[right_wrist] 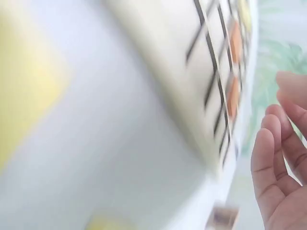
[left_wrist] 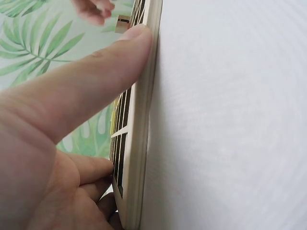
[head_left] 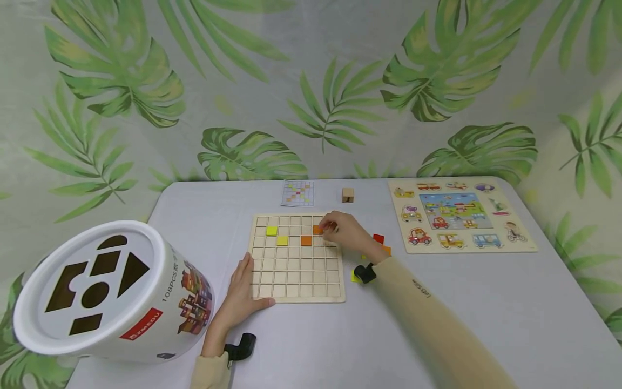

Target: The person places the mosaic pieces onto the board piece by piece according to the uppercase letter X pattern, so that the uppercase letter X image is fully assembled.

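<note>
Grid board (head_left: 294, 276) lies flat on the white desk (head_left: 301, 346) in front of me. My left hand (head_left: 240, 289) rests at its near left corner, fingers spread along the left side and thumb against the near edge. My right hand (head_left: 344, 229) is over the far right part, its fingers bent loosely and close together, with nothing visible between them. Just by its fingertips, an orange tile (head_left: 318, 230) sits in the far row; a second orange tile (head_left: 306, 240) is one row nearer. Two yellow tiles (head_left: 271, 230) sit diagonally toward the left. Loose red, orange and yellow tiles (head_left: 378, 237) lie right of the board, partly hidden by my arm. Beyond it are a pattern card (head_left: 298, 193) and a wooden block (head_left: 347, 195); a picture puzzle (head_left: 413, 240) lies right, a white tub (head_left: 172, 319) stands left.
</note>
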Motion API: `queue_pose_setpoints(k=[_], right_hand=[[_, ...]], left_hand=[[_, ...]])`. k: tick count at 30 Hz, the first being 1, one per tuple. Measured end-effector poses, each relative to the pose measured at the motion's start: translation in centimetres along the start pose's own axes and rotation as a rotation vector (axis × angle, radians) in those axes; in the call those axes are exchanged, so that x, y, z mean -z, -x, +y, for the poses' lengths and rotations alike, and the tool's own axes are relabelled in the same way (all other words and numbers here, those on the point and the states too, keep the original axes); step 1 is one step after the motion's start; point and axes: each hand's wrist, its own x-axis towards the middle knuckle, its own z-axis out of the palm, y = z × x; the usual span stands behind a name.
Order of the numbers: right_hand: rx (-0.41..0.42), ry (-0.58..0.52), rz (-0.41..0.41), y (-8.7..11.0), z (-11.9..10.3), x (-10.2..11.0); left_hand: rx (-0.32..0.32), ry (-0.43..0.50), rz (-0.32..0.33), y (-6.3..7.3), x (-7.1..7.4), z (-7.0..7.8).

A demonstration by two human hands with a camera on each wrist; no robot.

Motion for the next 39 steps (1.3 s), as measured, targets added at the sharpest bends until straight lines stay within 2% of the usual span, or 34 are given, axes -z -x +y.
queue_pose_setpoints(k=[6,11,14,23,30,35,39], right_hand=[[-0.055,0.015,0.094,3.8,3.2,3.8],[-0.163,0.074,0.086,5.9,5.6,5.6],[-0.214,0.105,0.062,6.4,6.4,6.0],[-0.261,0.147,0.025,6.1,6.6,5.3],[-0.218,0.156,0.042,5.3,6.1,4.7],[-0.109,0.100,0.053,4.5,4.6,3.7],[-0.024,0.071,0.028,3.4,2.6,2.3]], left_hand=[[0.003,-0.009,-0.001,0.0,0.0,-0.1],[0.001,-0.021,0.000,0.0,0.0,-0.3],[-0.009,-0.019,0.003,0.0,0.0,-0.3],[-0.025,-0.016,0.006,-0.1,-0.1,-0.3],[-0.024,-0.015,0.005,-0.1,-0.1,-0.3],[-0.021,-0.021,0.008,-0.1,-0.1,-0.3],[-0.017,-0.018,0.008,0.0,-0.1,-0.2]])
